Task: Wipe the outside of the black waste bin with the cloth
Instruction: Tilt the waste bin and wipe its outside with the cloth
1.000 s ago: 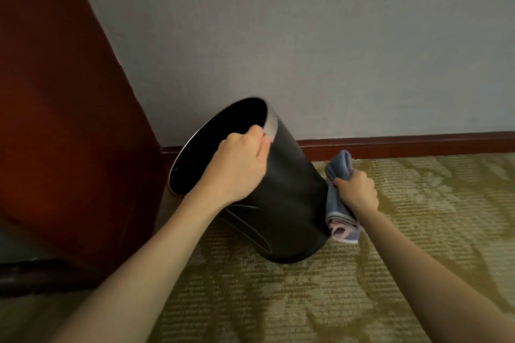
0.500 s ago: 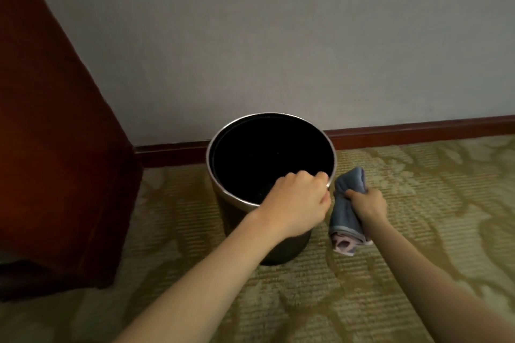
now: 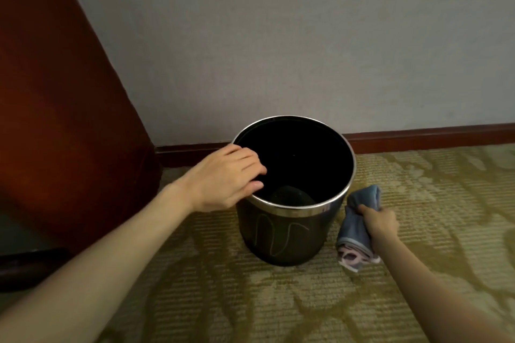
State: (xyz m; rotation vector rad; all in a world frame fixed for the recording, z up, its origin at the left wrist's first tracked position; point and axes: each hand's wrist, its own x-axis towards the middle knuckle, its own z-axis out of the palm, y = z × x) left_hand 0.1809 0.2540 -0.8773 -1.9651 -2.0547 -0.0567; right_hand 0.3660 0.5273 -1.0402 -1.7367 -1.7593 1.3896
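The black waste bin (image 3: 289, 234) stands upright on the carpet, with a silver band round its rim and faint curved smears on its near wall. My left hand (image 3: 227, 178) lies on the rim's left side, fingers hooked over the edge into the bin. To the right of the bin, my right hand (image 3: 377, 221) grips a folded blue cloth (image 3: 355, 227) with a pink layer at its lower end. The cloth hangs close beside the bin's wall, just apart from it.
A dark red wooden panel (image 3: 64, 120) rises at the left, close to the bin. The grey wall (image 3: 278, 36) with a red-brown skirting board (image 3: 432, 138) runs right behind the bin. Patterned olive carpet (image 3: 278, 301) covers the floor in front and to the right.
The bin has gone from tilted against the cloth to standing upright. My left hand has shifted from the near right of the rim to its left side. The cloth has come off the bin's wall.
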